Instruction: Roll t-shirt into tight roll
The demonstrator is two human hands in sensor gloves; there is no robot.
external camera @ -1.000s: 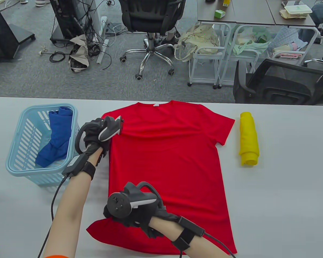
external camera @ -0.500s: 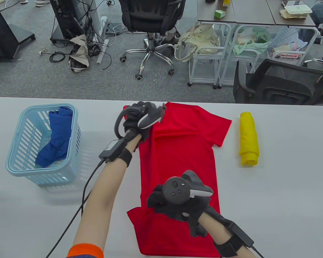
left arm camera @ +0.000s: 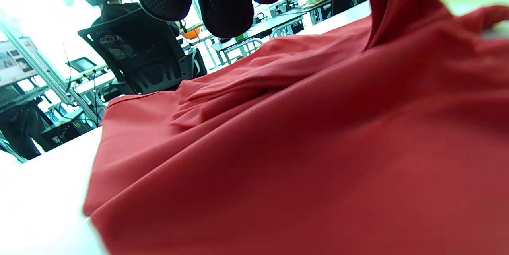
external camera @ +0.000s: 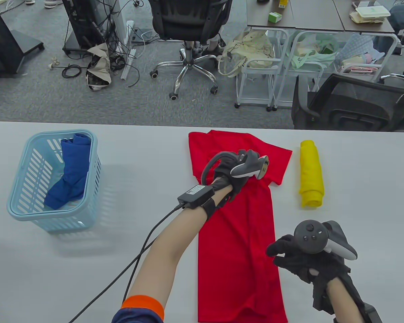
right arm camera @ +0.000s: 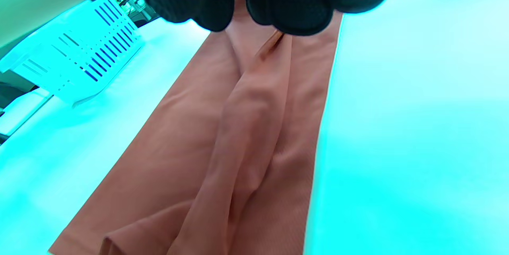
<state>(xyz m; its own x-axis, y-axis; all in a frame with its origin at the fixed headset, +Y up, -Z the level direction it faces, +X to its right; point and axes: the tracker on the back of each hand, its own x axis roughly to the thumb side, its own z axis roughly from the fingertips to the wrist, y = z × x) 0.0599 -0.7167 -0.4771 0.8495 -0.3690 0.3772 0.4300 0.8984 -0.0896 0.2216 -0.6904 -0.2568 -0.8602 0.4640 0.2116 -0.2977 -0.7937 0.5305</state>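
Observation:
The red t-shirt (external camera: 239, 242) lies on the white table (external camera: 138, 151), folded lengthwise into a narrow strip with one sleeve sticking out at the upper right. My left hand (external camera: 245, 168) is over the shoulder area; in the left wrist view the red cloth (left arm camera: 278, 127) peaks up to the fingers (left arm camera: 222, 0), so it holds the fabric. My right hand (external camera: 279, 252) sits at the strip's right edge lower down. Its fingertips (right arm camera: 286, 4) pinch a raised ridge of the shirt (right arm camera: 246, 127).
A rolled yellow garment (external camera: 311, 173) lies just right of the shirt's sleeve. A light blue basket (external camera: 17, 208) with a blue garment (external camera: 70, 171) stands at the table's left. Office chairs and carts stand beyond the far edge.
Both hands have swept rightward, carrying the shirt's left side over onto the right. The shirt went from spread flat to a narrow folded strip.

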